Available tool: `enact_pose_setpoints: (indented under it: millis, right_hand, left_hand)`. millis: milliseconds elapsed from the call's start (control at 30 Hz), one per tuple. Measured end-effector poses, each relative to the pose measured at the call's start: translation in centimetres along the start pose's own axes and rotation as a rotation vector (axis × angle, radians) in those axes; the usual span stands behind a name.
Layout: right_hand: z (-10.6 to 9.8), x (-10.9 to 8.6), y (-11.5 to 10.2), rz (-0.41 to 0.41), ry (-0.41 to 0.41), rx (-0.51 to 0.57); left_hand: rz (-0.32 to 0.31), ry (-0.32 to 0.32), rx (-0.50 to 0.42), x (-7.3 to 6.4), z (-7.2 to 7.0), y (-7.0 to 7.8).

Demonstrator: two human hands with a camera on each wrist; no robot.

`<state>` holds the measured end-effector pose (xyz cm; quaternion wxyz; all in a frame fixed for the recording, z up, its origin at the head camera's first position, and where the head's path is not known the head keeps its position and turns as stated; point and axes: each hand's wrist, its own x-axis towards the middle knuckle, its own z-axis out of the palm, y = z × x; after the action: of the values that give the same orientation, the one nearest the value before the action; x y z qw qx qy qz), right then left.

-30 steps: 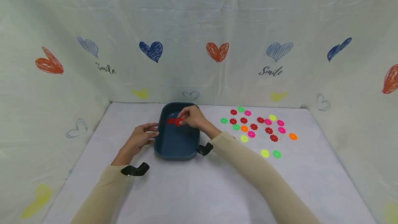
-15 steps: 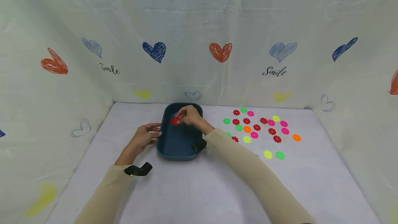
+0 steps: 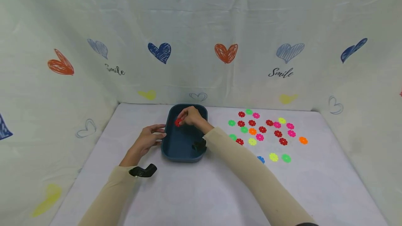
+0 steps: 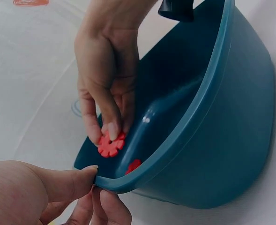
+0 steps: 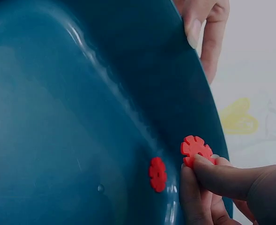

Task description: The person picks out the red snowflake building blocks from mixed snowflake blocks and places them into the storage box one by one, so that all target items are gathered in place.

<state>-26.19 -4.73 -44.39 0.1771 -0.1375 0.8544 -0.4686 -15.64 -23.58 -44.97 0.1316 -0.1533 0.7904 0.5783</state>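
My right hand (image 3: 192,117) is over the back part of a dark blue plastic tray (image 3: 183,149), pinching a red notched disc (image 5: 197,149) between thumb and fingers. On the tray's floor lies another red notched disc (image 5: 158,175), close to the wall and a little apart from the held one. At the tray's left side, my left hand (image 3: 147,138) pinches the rim, with the thumb on the edge and the fingers against the outer wall, as the left wrist view shows. In the head view my right hand partly covers the tray's inside.
Several loose notched discs in red, green, pink, yellow and orange, such as an orange disc (image 3: 303,140), lie spread on the white table (image 3: 194,191) right of the tray. A blue disc (image 3: 261,159) is partly behind my right sleeve. A white curtain (image 3: 201,20) with printed hearts stands behind.
My right hand has shifted slightly left and inward over the tray with the red disc. The left hand stays at the rim. The whole head view has turned slightly left.
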Motion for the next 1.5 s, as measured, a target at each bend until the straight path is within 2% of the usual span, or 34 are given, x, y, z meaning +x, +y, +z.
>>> enact_pose_setpoints:
  millis: [500, 767, 1267, 1500]
  right_hand:
    - [0.9, 1.0, 0.8, 0.031, -0.026, 0.011]
    - [1.6, 1.3, 1.3, 0.05, -0.065, 0.01]
    - [2.4, 1.3, 1.3, 0.032, -0.065, -0.058]
    - [2.7, 1.4, 1.2, -0.007, -0.052, -0.09]
  left_hand:
    - [0.014, -0.003, 0.0, 0.3, 0.4, 0.0]
    - [0.016, 0.005, -0.005, 0.1, 0.4, -0.2]
    - [0.025, 0.006, -0.011, -0.1, 0.2, -0.1]
    - [0.027, 0.007, -0.015, 0.0, 0.1, -0.1]
